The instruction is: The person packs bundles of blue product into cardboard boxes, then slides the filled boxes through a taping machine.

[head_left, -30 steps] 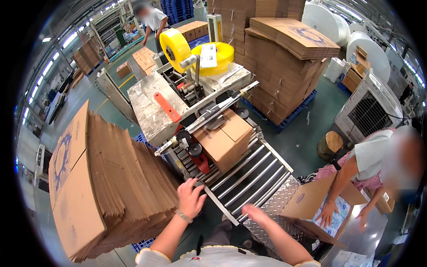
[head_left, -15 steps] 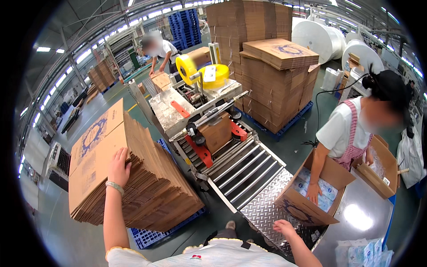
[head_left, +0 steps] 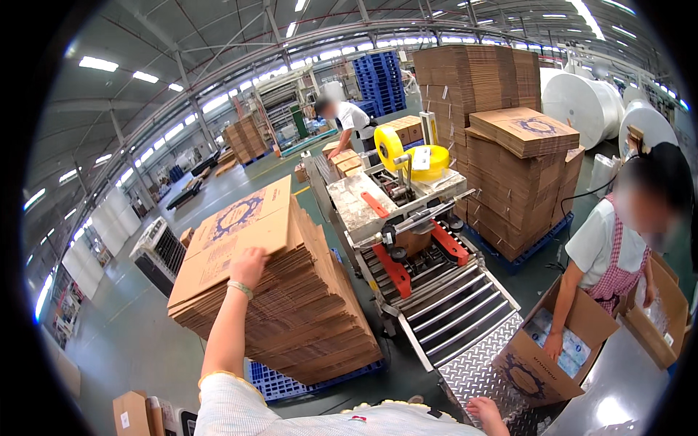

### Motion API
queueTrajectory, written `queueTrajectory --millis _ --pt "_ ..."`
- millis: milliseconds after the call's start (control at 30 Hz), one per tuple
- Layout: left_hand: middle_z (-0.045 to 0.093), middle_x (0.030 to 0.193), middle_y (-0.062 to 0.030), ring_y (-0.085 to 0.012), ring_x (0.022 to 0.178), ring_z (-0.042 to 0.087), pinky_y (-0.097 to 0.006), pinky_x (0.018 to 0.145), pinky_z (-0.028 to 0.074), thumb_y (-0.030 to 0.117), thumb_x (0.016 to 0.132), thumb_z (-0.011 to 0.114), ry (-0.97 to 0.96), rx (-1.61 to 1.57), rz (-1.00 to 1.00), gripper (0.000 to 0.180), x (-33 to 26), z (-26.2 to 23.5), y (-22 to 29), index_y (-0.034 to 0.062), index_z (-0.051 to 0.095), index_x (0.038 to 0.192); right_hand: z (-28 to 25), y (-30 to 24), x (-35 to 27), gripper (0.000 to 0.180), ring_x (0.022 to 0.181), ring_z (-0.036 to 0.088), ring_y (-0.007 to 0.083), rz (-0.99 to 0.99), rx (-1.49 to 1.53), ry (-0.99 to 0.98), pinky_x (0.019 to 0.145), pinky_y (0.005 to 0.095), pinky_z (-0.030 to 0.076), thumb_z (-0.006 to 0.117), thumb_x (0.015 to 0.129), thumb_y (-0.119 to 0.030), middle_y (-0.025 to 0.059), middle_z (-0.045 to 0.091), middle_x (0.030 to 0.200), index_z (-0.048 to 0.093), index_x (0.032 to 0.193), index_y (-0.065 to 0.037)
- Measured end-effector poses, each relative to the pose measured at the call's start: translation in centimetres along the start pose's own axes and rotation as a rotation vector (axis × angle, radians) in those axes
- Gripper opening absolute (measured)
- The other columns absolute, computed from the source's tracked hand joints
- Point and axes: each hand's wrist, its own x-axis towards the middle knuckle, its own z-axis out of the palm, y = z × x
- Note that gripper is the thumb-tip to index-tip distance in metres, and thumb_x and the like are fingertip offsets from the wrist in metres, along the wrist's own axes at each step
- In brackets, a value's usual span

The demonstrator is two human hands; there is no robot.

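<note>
My left hand is at the near right edge of the top flattened carton, its fingers closed over the cardboard. Beneath it lies a tall stack of flattened cartons with uneven edges, on a blue pallet. Low at the right, my right hand hovers by the diamond-plate metal surface; it holds nothing and its fingers are loosely apart. Close to that hand stands an open carton containing blue-and-white plastic packs. A co-worker's hand reaches into it.
A roller conveyor leads from a taping machine with yellow tape rolls. Stacked flat cartons stand behind it. A metal table and another open carton are at right. Another person works beyond the machine.
My view has swung left and up, so the scene sits further right. My left hand's fingers have bent over the top carton's edge. The co-worker's hand stays inside the open carton.
</note>
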Motion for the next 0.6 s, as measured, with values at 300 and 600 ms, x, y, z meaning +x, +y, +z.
queueTrajectory --millis 300,600 --pt "0.067 0.088 -0.0105 -0.0326 0.082 0.062 -0.042 0.070 0.050 0.012 0.090 0.069 0.505 0.130 0.088 0.009 13.6 -16.8 6.8 0.0065 0.063 0.093 1.5 0.2 -2.8 0.014 0.071 0.067 0.0152 -0.176 0.076 0.117 0.069 0.0275 0.054 0.065 0.094 -0.010 0.0077 0.071 0.085 0.068 0.100 0.002" --pt "0.038 0.059 -0.0023 -0.0212 0.051 0.044 -0.034 0.048 0.033 0.077 0.074 0.065 0.669 -0.701 0.908 0.070 18.9 -25.1 31.1 0.0103 0.045 0.067 6.3 -16.2 -19.0 0.102 0.151 0.022 0.0433 -0.865 -0.627 0.367 0.123 0.0481 0.020 0.081 0.081 -0.035 0.0255 0.022 0.164 0.024 0.159 -0.006"
